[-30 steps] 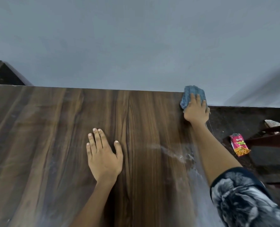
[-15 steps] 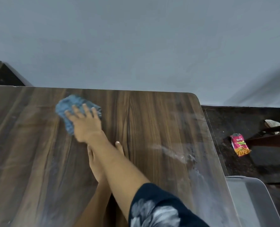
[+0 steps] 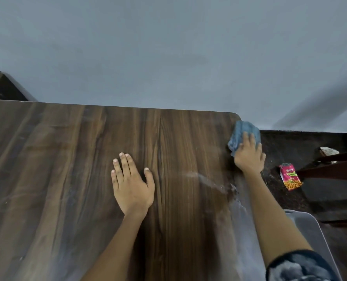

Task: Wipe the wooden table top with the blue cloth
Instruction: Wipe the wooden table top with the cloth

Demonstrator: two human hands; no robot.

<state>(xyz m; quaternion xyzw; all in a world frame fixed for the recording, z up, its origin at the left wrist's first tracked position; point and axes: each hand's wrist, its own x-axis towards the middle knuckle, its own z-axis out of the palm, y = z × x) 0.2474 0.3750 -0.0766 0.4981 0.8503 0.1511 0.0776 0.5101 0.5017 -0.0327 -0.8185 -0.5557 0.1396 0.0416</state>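
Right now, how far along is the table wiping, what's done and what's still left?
Partly done. The wood around the left hand, resting flat mid-table, looks darker and fairly clean. In hand: the right hand presses the blue cloth at the table top's far right corner. Left: a whitish smear and a dusty haze along the near right edge, plus faint haze on the left side.

My left hand (image 3: 132,187) lies flat on the middle of the bench (image 3: 67,179). My right hand (image 3: 249,157) rests on the cloth (image 3: 242,134) at the bench's far right corner, by the edge. On the floor (image 3: 290,147) to the right lies a snack packet (image 3: 290,176). A bin (image 3: 310,230) stands beside the bench's near right edge. The wall (image 3: 168,57) is behind the bench.
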